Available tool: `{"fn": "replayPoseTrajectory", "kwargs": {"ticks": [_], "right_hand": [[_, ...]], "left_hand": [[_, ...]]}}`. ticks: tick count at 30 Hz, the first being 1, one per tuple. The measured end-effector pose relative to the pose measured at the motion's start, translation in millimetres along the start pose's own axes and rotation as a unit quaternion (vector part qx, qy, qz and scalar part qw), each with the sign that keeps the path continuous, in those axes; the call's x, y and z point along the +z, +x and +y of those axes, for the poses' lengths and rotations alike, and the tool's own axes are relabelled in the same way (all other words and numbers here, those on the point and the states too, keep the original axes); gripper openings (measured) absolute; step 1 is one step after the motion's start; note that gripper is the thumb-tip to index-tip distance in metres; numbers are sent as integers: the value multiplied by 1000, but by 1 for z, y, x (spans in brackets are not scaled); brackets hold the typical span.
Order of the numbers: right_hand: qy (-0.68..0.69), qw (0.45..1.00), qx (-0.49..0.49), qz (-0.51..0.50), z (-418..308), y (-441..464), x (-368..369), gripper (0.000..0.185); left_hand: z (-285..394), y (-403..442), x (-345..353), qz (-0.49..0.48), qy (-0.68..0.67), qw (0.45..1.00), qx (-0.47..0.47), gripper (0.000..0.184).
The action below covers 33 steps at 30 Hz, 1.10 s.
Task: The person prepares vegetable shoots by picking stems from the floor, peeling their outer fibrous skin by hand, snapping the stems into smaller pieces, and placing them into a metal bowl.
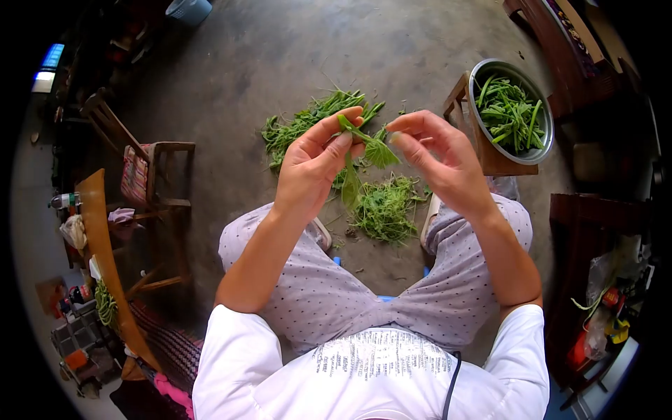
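Observation:
My left hand point(313, 159) pinches a leafy green stem point(380, 152) between thumb and fingers, its broad leaves hanging down in front of my knees. Just to the right, my right hand point(448, 159) is raised with thumb and index fingertip close together in a pinch; anything between them is too small to make out. Below and beyond my hands, a pile of green stems and leaves point(287, 133) lies on the floor. A smaller heap of thin, curly green scraps point(385, 213) sits nearer, between my feet.
A metal basin point(549, 136) of green stems rests on a wooden stool point(500, 166) at the right. To the left stands a wooden chair point(171, 147) with a patterned cushion. Cluttered furniture lines both sides, and a blue basket point(189, 10) is at the far left.

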State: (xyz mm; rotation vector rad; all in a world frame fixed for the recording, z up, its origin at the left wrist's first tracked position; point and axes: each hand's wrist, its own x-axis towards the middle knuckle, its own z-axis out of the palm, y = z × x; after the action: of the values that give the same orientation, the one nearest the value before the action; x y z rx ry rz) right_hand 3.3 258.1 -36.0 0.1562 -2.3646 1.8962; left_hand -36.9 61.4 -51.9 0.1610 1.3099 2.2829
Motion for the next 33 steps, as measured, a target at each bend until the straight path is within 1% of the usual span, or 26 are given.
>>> {"fn": "replayPoseTrajectory", "kwargs": {"ticks": [1,2,4,5,10,12,14,16,18,20,21,24,25,26,27,28,29,30,32,33], "right_hand": [[35,999,-18,0,-1,0,7,23],[34,999,-17,-2,-2,1,12,23],[-112,987,-112,38,-2,2,21,26],[-151,977,-148,38,-1,5,24,27],[-217,959,-175,59,3,7,35,23],[-235,952,-184,66,3,9,37,21],[-251,933,-239,94,5,10,40,17],[-260,929,-248,91,6,10,40,16],[-269,923,-259,90,4,11,39,15],[-295,911,-268,103,1,12,40,14],[-294,911,-270,102,0,10,41,14],[-268,928,-243,92,-3,3,46,12],[-260,936,-217,92,-2,2,47,11],[-253,944,-189,93,-2,1,47,9],[-253,944,-190,93,-3,1,48,9],[-218,958,-156,96,-3,0,48,8],[-183,970,-123,100,-4,1,49,9],[-183,970,-123,101,-6,1,49,9],[-89,990,-58,98,-10,1,50,12],[-89,989,-58,100,-8,1,50,12]], "left_hand": [[0,-2,0,2,-3,1000,0,37],[0,-3,1,15,0,1000,3,35],[0,-7,3,31,1,1000,6,33],[2,-10,5,27,-8,1000,-1,32],[1,-14,1,20,-18,1000,-5,31],[2,-15,4,47,-11,999,-12,31],[3,-15,5,55,-9,998,-10,30],[3,-14,4,63,-6,998,-7,29],[1,-14,3,70,42,996,25,24],[2,-15,2,80,62,994,40,23],[2,-15,2,89,82,991,54,22],[2,-15,3,109,83,988,68,20],[1,-15,2,110,83,988,68,20],[1,-15,1,107,118,983,92,21],[0,-15,1,104,152,976,115,21],[-1,-16,1,103,152,976,116,21],[-2,-16,1,106,170,970,136,21],[-2,-16,1,108,188,963,157,20],[-3,-15,5,115,178,962,173,18],[-4,-14,7,124,166,960,188,16]]}}
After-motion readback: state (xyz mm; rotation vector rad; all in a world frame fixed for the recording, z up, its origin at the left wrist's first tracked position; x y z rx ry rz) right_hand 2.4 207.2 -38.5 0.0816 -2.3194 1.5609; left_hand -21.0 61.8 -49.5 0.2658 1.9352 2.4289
